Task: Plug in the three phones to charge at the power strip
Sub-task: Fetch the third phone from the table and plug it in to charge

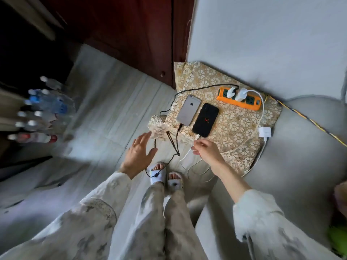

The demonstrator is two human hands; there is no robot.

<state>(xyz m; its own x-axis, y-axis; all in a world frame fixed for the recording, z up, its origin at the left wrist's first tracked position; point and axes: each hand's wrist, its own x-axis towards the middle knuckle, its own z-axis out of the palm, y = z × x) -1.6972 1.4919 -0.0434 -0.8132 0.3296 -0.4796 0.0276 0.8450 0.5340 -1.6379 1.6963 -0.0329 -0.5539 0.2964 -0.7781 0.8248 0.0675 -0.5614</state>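
Your right hand, at centre frame, pinches the white cable just below the black phone, apparently seating its plug, while your left hand hovers spread and empty; next, find the third phone and reach the orange power strip at upper right.

Garment: loose, pale off-white fabric with faint grey-brown blotched print, covering both arms and both legs. Left sleeve ends at the wrist of the left hand. Right sleeve ends mid-forearm, behind the right hand. Footwear: white open-toe slippers, between and below both hands.
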